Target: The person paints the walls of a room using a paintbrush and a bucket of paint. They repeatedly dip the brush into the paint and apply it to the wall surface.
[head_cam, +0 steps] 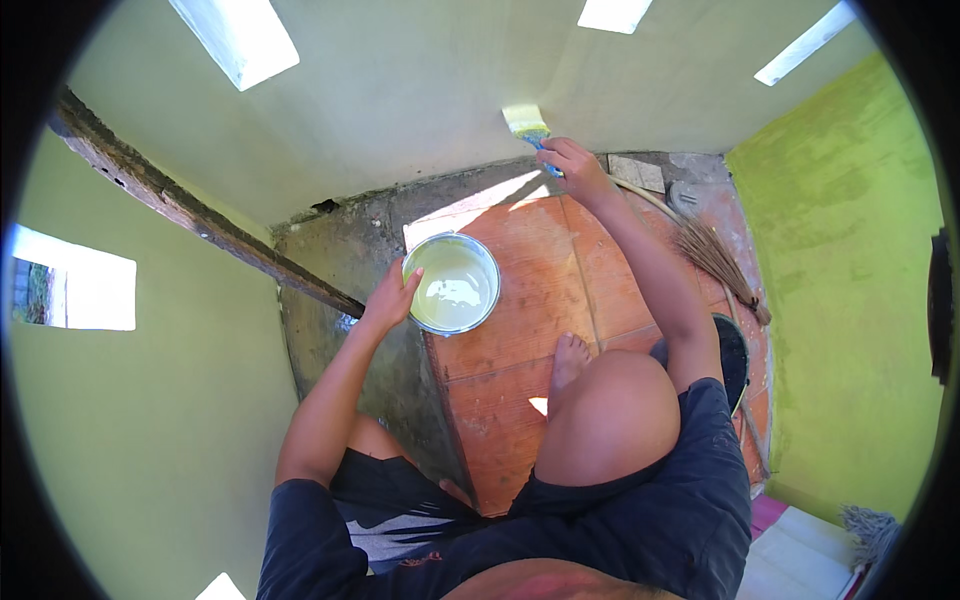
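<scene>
My right hand (pixel 574 169) grips the blue handle of a paintbrush (pixel 531 129). Its pale, paint-loaded bristles lie against the lower part of the pale green wall (pixel 420 90) in front of me. With my left hand (pixel 390 296) I hold the rim of a round paint bucket (pixel 491 307), thumb over the inside edge and fingers hidden behind the outer wall. Pale yellow-green paint (pixel 442 274) in the bucket reflects bright light. The bucket is over the edge where orange tiles (pixel 517 330) meet grey concrete; I cannot tell whether it rests on the floor.
A weathered wooden post (pixel 202 225) slants down on the left. At right lie a stick broom (pixel 716 259) and a dark round object (pixel 731 360), beside a brighter green wall (pixel 832 300). A grey mop head (pixel 870 532) sits at lower right. Bright openings pierce the walls.
</scene>
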`<act>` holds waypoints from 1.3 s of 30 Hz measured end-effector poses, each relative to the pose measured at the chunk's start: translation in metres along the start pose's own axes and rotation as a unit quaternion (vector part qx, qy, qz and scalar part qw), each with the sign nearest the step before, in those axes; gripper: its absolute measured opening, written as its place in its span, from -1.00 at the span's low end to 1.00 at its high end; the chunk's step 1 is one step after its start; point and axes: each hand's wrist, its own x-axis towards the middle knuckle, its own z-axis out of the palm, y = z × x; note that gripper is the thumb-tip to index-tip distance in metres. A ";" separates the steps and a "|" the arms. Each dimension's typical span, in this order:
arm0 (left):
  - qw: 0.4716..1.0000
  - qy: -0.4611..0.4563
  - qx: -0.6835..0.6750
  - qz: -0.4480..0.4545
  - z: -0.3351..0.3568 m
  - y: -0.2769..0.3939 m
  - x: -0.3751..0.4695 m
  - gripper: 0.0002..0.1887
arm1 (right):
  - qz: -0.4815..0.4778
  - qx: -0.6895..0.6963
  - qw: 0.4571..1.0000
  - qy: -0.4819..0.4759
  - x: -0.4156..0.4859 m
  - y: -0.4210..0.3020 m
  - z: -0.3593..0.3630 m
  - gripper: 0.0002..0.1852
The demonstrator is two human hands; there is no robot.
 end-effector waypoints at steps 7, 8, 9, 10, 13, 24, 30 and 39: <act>0.999 0.006 -0.025 0.024 0.002 -0.003 0.004 -0.40 | 0.005 -0.014 0.992 0.128 0.036 0.012 -0.044 -0.74; 1.000 0.006 -0.013 0.020 0.003 -0.003 0.003 -0.39 | -0.023 -0.048 0.986 0.160 0.048 0.011 -0.064 -0.74; 1.000 0.002 -0.011 0.012 0.002 -0.004 0.003 -0.39 | -0.033 -0.078 0.979 0.187 0.061 0.009 -0.084 -0.74; 1.000 0.003 -0.020 0.013 0.002 -0.003 0.003 -0.39 | -0.072 -0.089 0.965 0.236 0.074 0.009 -0.101 -0.68; 1.000 -0.002 -0.012 0.003 0.000 0.000 0.003 -0.39 | -0.104 -0.108 0.942 0.299 0.092 0.008 -0.122 -0.61; 1.000 0.003 0.014 0.000 -0.002 0.004 -0.001 -0.39 | 0.025 0.029 0.999 0.024 -0.027 0.015 0.036 -0.68; 1.000 -0.004 0.006 0.007 -0.005 0.009 -0.001 -0.39 | 0.050 0.035 0.996 0.063 0.020 0.021 -0.009 -0.71; 0.997 -0.054 0.035 -0.038 -0.012 0.010 0.003 -0.28 | -0.158 -0.108 0.908 0.371 0.214 -0.042 -0.260 -0.81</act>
